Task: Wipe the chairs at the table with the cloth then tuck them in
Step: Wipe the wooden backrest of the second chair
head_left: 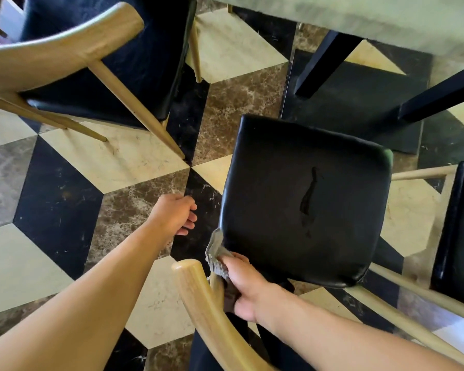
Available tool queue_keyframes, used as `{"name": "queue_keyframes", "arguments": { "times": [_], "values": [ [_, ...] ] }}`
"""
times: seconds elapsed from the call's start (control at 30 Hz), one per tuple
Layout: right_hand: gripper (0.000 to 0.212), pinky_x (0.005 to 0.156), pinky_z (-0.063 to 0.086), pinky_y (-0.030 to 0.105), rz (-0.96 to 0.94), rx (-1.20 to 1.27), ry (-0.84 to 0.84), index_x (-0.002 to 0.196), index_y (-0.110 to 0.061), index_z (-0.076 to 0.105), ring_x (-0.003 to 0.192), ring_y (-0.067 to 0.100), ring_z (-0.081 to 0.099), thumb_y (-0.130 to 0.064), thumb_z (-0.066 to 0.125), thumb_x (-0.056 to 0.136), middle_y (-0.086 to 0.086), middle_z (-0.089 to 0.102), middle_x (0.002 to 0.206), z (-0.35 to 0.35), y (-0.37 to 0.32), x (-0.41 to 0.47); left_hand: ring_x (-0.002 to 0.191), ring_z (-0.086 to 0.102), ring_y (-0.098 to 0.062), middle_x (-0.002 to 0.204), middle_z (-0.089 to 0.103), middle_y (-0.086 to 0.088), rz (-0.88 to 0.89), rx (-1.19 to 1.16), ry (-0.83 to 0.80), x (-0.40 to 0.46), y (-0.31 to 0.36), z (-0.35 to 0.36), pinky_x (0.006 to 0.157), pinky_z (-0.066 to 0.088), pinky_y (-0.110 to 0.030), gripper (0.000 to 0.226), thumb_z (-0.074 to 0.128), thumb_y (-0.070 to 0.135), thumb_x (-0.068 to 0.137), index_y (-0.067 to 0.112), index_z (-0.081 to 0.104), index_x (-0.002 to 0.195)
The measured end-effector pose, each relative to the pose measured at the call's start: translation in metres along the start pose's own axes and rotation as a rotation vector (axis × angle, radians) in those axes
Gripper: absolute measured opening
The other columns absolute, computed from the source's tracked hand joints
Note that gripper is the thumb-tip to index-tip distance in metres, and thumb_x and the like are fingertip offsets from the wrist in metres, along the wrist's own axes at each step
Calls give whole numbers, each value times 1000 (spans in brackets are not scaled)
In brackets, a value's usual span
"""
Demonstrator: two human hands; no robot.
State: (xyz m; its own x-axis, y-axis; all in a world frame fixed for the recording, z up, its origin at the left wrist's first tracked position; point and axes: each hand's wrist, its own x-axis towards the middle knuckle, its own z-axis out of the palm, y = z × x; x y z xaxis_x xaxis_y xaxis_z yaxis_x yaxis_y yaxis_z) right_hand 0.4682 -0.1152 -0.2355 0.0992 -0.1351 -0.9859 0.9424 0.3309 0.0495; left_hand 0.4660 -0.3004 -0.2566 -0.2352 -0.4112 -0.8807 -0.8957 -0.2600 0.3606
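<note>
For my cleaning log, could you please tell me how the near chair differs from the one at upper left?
The near chair has the right hand pressing a grey cloth on its seat edge; the upper-left chair is untouched. The near seat shows a dark streak; the other shows none. Both have black seats and light wooden frames.

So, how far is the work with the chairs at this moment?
Done: nothing clearly finished; no chair is tucked under the table. In hand: the right hand presses the grey cloth on the rear corner of the middle chair's black seat, which shows a streak. The left hand hangs free. Left: finishing this seat, the chair at the left, the one at the right, then tucking in.
</note>
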Motion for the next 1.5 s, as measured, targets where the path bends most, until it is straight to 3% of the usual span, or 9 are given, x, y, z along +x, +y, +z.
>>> {"name": "queue_keyframes", "arguments": {
  "times": [0.23, 0.5, 0.67, 0.77, 0.83, 0.93, 1.07, 1.2, 1.5],
  "values": [
    [41, 80, 64, 40, -108, -404, -5, 107, -37, 60, 89, 21, 74, -32, 79, 72, 5, 74, 101, 1, -9, -28, 62, 62, -24, 70, 67, -9, 10, 17, -13, -1, 8, 7, 54, 48, -30, 17, 52, 15, 99, 7, 66, 92],
    [48, 97, 51, 40, -484, -1137, 276, 130, -30, 46, 111, 28, 63, -41, 62, 87, 6, 62, 126, -4, -31, 49, 58, 63, -20, 71, 70, -7, 63, 209, -66, 14, 12, 25, 55, 51, -29, 18, 53, 17, 96, 10, 69, 91],
    [61, 84, 56, 47, -1052, -1407, 258, 140, -31, 37, 105, 29, 61, -38, 66, 87, 4, 52, 129, -9, -68, 47, 63, 70, -29, 72, 74, -14, 123, 229, 13, 25, 8, 17, 63, 60, -37, 25, 52, 19, 93, 3, 71, 90],
    [60, 84, 53, 49, -1307, -1626, 459, 146, -27, 44, 111, 30, 52, -38, 64, 90, 5, 53, 132, -5, -108, 58, 62, 64, -28, 67, 69, -14, 109, 151, 67, 32, 0, 9, 63, 55, -37, 27, 51, 21, 93, 2, 71, 93],
    [56, 91, 49, 51, -1224, -1775, 521, 147, -30, 43, 116, 31, 46, -40, 58, 94, 3, 53, 136, 2, -133, 69, 65, 63, -29, 67, 68, -11, 115, 107, 102, 36, -5, 5, 65, 54, -39, 29, 50, 24, 92, 4, 71, 92],
    [42, 88, 43, 45, -1048, -2034, 303, 136, -33, 47, 119, 31, 42, -40, 47, 94, 3, 58, 131, 7, -132, 86, 72, 66, -32, 72, 68, -12, 116, 88, 131, 42, -12, -1, 77, 59, -47, 32, 50, 27, 91, 2, 70, 91],
    [41, 78, 33, 41, -1067, -2373, -49, 129, -33, 59, 113, 28, 47, -46, 43, 95, 2, 67, 115, 2, -72, 98, 69, 60, -26, 76, 66, -13, 116, 150, 105, 52, -27, -3, 76, 59, -51, 36, 51, 25, 91, -6, 68, 97],
    [36, 80, 38, 42, -1133, -2432, -121, 121, -27, 65, 106, 27, 48, -43, 51, 91, 3, 68, 98, 1, -83, 107, 67, 59, -25, 86, 73, -24, 119, 182, 95, 63, -35, -4, 75, 59, -53, 35, 51, 23, 91, -8, 69, 96],
    [38, 93, 37, 45, -1000, -2435, 573, 128, -32, 53, 123, 33, 46, -37, 62, 91, 10, 63, 120, 48, -201, 136, 86, 72, -40, 88, 75, -19, 90, 177, 79, 85, -30, -3, 80, 61, -54, 28, 54, 22, 93, 1, 72, 88]
  ]
}}
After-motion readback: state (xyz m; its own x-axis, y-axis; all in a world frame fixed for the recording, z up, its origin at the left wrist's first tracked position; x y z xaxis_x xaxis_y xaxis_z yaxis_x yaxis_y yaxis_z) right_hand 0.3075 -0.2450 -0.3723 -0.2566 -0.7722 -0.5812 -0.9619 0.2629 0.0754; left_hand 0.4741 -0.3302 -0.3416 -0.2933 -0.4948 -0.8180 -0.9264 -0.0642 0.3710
